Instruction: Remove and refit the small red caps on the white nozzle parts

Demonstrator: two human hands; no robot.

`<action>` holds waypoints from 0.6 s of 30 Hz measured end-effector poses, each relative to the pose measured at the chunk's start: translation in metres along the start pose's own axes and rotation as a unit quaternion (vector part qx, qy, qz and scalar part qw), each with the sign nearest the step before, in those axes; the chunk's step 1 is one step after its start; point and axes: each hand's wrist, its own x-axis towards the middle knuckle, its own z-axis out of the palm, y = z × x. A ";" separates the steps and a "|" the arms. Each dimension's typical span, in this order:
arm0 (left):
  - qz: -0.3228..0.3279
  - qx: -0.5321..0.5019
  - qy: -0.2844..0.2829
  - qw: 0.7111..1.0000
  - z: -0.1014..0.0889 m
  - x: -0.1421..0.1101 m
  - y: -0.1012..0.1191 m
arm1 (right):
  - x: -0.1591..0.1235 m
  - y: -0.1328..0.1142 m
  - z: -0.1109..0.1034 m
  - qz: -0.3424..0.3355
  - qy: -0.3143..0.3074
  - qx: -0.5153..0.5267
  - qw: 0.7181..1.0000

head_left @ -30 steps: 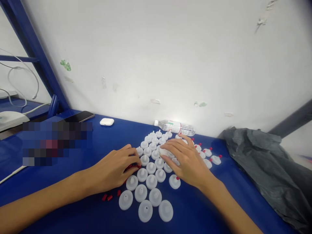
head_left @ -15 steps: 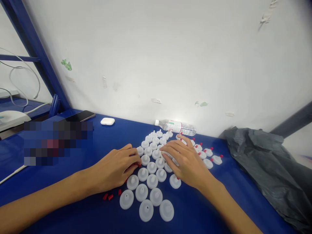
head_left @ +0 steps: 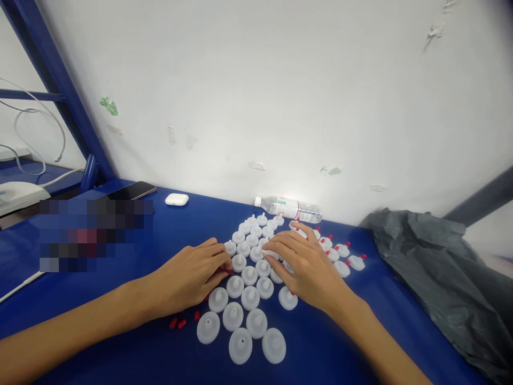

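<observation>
Many round white plastic discs with short central spouts (head_left: 249,275) lie across the blue table between my hands. My left hand (head_left: 202,270) is at their left edge, thumb and fingers pinched on a small red cap (head_left: 230,271) that shows at the fingertips. Over the middle of the discs is my right hand (head_left: 302,262), fingers bent and fanned, with thumb and index tips close together on a white disc; the fingers partly hide their contact. Loose red caps (head_left: 181,324) lie below my left hand. To the right, several discs carry red caps on their spouts (head_left: 343,249).
A clear bottle (head_left: 288,207) lies against the wall behind the discs. A white earbud case (head_left: 177,199) and a phone (head_left: 134,191) are at the back left. Dark plastic sheeting (head_left: 436,278) covers the right side. A blurred patch hides part of the left table.
My left hand's fingers have shifted very slightly around the red cap. My right hand and the discs look almost unchanged.
</observation>
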 end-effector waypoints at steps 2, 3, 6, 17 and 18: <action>0.003 0.002 -0.002 1.000 0.002 0.000 -0.002 | 0.000 0.000 0.001 0.000 -0.002 0.001 1.000; 0.004 0.003 -0.003 1.000 0.002 0.000 -0.002 | 0.000 0.000 0.001 -0.001 -0.001 0.002 1.000; 0.007 0.004 -0.004 1.000 0.003 0.001 -0.003 | 0.000 0.000 0.000 -0.004 0.000 0.002 1.000; -0.022 -0.020 0.048 0.998 -0.002 0.001 0.000 | 0.003 -0.004 -0.002 -0.024 0.050 0.009 0.998; -0.024 -0.022 0.055 0.998 -0.002 0.001 0.001 | 0.003 -0.005 -0.002 -0.026 0.050 0.014 0.998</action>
